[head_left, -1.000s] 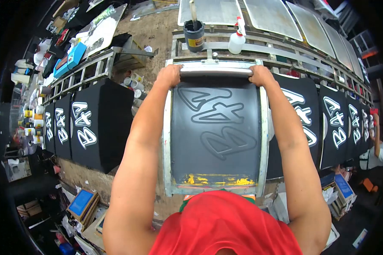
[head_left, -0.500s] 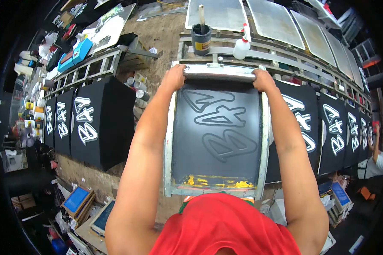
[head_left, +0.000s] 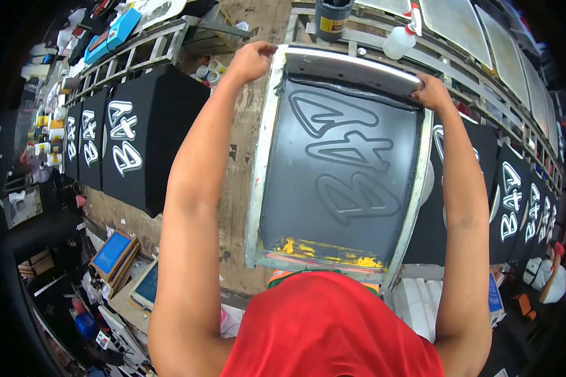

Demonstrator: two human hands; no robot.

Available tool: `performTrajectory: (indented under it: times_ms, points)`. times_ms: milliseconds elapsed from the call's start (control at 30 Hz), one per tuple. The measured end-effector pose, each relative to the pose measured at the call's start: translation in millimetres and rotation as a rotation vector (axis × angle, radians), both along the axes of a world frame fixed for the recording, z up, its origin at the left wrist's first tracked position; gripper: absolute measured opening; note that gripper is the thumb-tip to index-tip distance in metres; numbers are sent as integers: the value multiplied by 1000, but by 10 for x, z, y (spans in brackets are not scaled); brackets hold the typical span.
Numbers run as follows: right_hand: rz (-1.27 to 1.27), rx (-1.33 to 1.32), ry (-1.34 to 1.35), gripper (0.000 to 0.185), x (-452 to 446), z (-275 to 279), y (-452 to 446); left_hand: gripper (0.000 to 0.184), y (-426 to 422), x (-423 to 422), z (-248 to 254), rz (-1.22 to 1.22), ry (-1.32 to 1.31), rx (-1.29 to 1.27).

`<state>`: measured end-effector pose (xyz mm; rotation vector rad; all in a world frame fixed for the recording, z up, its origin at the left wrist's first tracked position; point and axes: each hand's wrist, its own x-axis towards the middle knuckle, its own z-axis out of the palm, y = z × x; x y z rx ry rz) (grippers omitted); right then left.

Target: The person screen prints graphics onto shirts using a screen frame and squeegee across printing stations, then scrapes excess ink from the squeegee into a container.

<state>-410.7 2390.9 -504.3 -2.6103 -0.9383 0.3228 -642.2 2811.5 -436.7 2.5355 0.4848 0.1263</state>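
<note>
The long grey metal squeegee [head_left: 352, 70] lies crosswise at the far end of the screen-printing frame [head_left: 263, 157], a rectangular unit with pale, worn rails. A glossy black ink bead [head_left: 358, 93] runs along the near edge of the squeegee. The dark grey mesh [head_left: 292, 188] carries outlined block lettering, and yellow smears [head_left: 289, 245] mark its near end.

The right hand [head_left: 432, 94] is clamped on the right end of the squeegee, fingers curled around it. The left hand [head_left: 251, 61] is at the far left corner of the frame, fingertips directed at the corner; whether they grip it cannot be told. The hands are well apart, with both arms extended.

Beyond the frame stand a dark grey cylindrical container [head_left: 332, 24] with a yellow label and, to its right, a translucent white spray bottle [head_left: 399, 43] with a red-and-white trigger head. Black cloth panels with white lettering are arranged in rows on the left [head_left: 160, 125] and on the right [head_left: 510, 242]. A worn brown wooden floor [head_left: 234, 220] is visible left of the frame. At the far right is another person [head_left: 554, 283] in a white top.
</note>
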Motion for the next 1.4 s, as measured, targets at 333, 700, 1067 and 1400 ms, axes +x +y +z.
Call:
performTrajectory:
  times_ms: [333, 700, 1067, 1400]
  points:
    - [18, -162, -53, 38, -321, 250, -21, 48, -544, 450, -177, -380, 318, 451]
    - [8, -49, 39, 37, -1778, -11, -807, 26, -1183, -1134, -257, -399, 189, 519]
    - [-51, 158, -105, 47, -4776, -106, -2077, 48, -2517, -3984, -205, -357, 182, 363]
    - [-1119, 709, 988, 72, -4374, -1756, -2792, 54, -1926, -3710, -332, 10, 189, -148]
